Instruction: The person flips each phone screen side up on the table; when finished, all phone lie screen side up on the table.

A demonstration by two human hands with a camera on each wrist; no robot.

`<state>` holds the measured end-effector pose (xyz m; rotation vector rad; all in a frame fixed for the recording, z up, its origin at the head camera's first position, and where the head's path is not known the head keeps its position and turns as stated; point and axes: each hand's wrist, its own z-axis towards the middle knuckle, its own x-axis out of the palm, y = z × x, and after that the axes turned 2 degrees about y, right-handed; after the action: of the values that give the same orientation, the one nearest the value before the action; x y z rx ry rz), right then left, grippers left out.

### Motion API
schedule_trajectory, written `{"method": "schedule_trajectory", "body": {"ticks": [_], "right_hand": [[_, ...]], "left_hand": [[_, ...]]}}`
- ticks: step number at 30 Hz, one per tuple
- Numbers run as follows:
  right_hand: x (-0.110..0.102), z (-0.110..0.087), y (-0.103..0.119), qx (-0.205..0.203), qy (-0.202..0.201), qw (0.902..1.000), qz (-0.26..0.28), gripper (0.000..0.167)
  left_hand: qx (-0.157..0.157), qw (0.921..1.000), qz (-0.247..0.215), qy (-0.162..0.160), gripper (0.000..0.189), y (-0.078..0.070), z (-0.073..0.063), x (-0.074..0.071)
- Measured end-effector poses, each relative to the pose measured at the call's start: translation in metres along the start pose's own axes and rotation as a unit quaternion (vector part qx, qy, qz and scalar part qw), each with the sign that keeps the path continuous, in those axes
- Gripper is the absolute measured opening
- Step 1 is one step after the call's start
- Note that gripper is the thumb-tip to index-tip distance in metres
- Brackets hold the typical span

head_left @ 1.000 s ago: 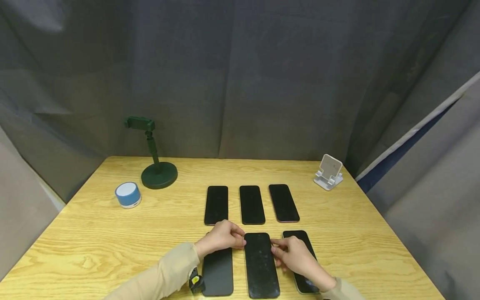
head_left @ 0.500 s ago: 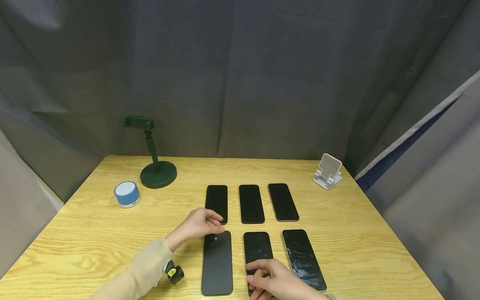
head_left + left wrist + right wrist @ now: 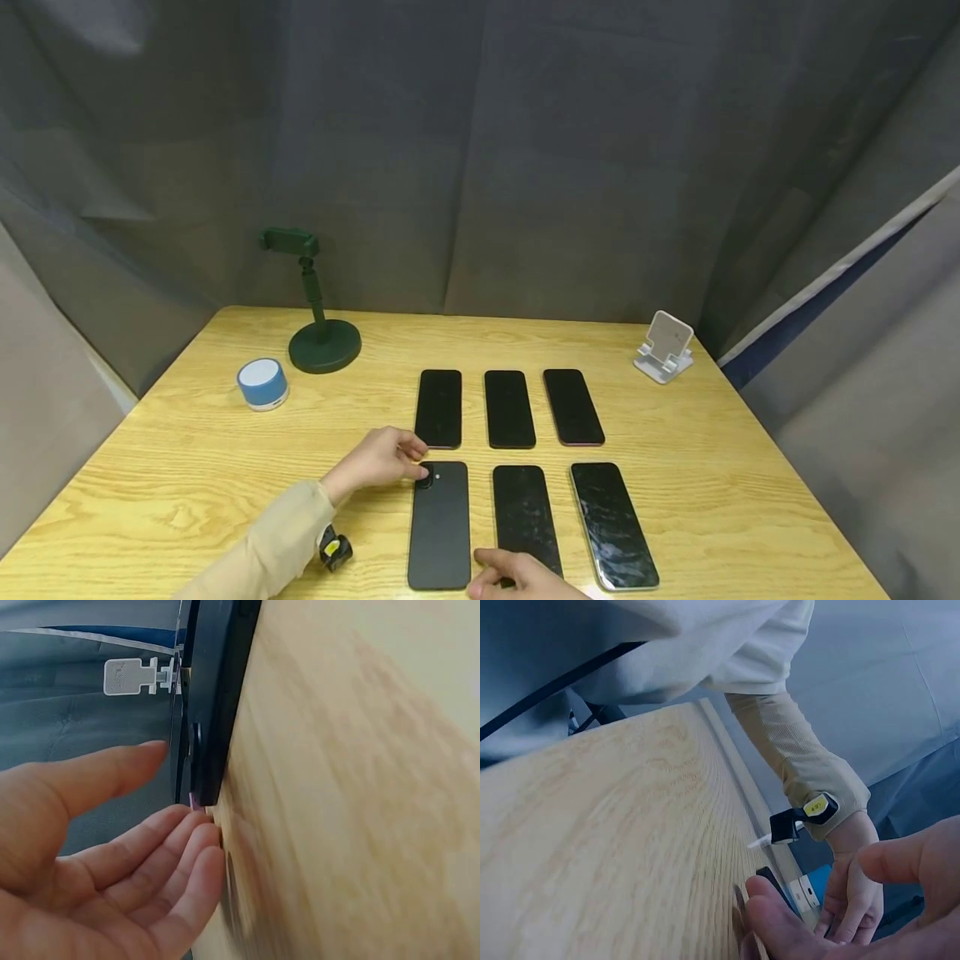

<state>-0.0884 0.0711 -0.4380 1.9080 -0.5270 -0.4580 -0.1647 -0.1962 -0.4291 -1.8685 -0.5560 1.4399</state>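
Note:
A dark phone (image 3: pixel 438 533) lies back up at the front left of the phones, its camera corner at the far end. My left hand (image 3: pixel 381 457) is at that corner, the thumb by the camera. In the left wrist view the left hand (image 3: pixel 127 862) has thumb and fingers apart near the phone's end. My right hand (image 3: pixel 525 577) is over the near end of the middle front phone (image 3: pixel 523 512), its fingertips beside the back-up phone's right edge. In the right wrist view the right hand (image 3: pixel 877 915) has thumb and fingers spread. A third phone (image 3: pixel 615 525) with a smudged, reflective screen lies at the front right.
Three more black phones, a left (image 3: pixel 439 408), a middle (image 3: pixel 510 408) and a right one (image 3: pixel 573 407), form a row behind. Farther out stand a green phone stand (image 3: pixel 324 346), a blue and white round device (image 3: pixel 262 385) and a white folding stand (image 3: pixel 666 346) on the wooden table (image 3: pixel 750 500).
Both hands have left the sides of the middle front phone and moved left. The left hand now is at the back-up phone's far corner; the right hand has come nearer the front edge.

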Motion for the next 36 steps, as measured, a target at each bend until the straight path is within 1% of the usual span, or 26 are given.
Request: {"method": "schedule_trajectory", "body": {"ticks": [3, 4, 7, 12, 15, 20, 26, 27, 29, 31, 34, 36], "right_hand": [[0.002, 0.002, -0.002, -0.013, 0.009, 0.9999, 0.005, 0.071], [0.003, 0.002, -0.002, -0.020, 0.010, 0.9996, 0.020, 0.070], [0.005, 0.003, -0.002, -0.029, 0.017, 0.9986, 0.040, 0.070], [0.009, 0.005, -0.004, -0.022, 0.014, 0.9979, 0.058, 0.071], [0.011, 0.006, -0.006, -0.021, 0.009, 0.9976, 0.066, 0.070], [0.014, 0.007, -0.008, -0.027, 0.006, 0.9963, 0.081, 0.070], [0.017, 0.008, -0.009, -0.026, -0.002, 0.9950, 0.096, 0.071], [0.018, 0.008, -0.008, -0.025, -0.005, 0.9948, 0.099, 0.072], [0.021, 0.008, -0.007, -0.011, -0.020, 0.9929, 0.116, 0.069], [0.022, 0.008, -0.005, 0.001, -0.025, 0.9920, 0.124, 0.068], [0.021, 0.009, -0.002, 0.017, -0.019, 0.9906, 0.134, 0.065], [0.019, 0.009, 0.000, 0.024, -0.008, 0.9896, 0.142, 0.064]], "left_hand": [[0.005, 0.9999, -0.008, 0.009, 0.027, 0.001, 0.000, 0.000], [0.005, 0.9998, -0.012, 0.012, 0.027, 0.001, 0.000, -0.001], [0.009, 0.9996, -0.020, 0.019, 0.027, 0.002, 0.001, -0.001], [0.015, 0.9995, -0.019, 0.021, 0.026, 0.002, 0.000, -0.001], [0.007, 0.9996, -0.020, 0.020, 0.025, 0.003, 0.001, -0.001], [-0.017, 0.9992, -0.031, 0.018, 0.024, 0.003, 0.002, 0.001], [-0.019, 0.9975, -0.060, 0.031, 0.025, 0.002, 0.002, -0.003], [-0.020, 0.9970, -0.066, 0.035, 0.026, 0.002, 0.002, -0.004], [-0.025, 0.9963, -0.072, 0.038, 0.028, 0.002, 0.002, -0.004], [-0.029, 0.9959, -0.076, 0.039, 0.030, 0.002, 0.002, -0.004], [-0.036, 0.9946, -0.089, 0.039, 0.032, 0.002, 0.002, -0.004], [-0.038, 0.9927, -0.107, 0.040, 0.034, 0.004, 0.002, -0.003]]}}
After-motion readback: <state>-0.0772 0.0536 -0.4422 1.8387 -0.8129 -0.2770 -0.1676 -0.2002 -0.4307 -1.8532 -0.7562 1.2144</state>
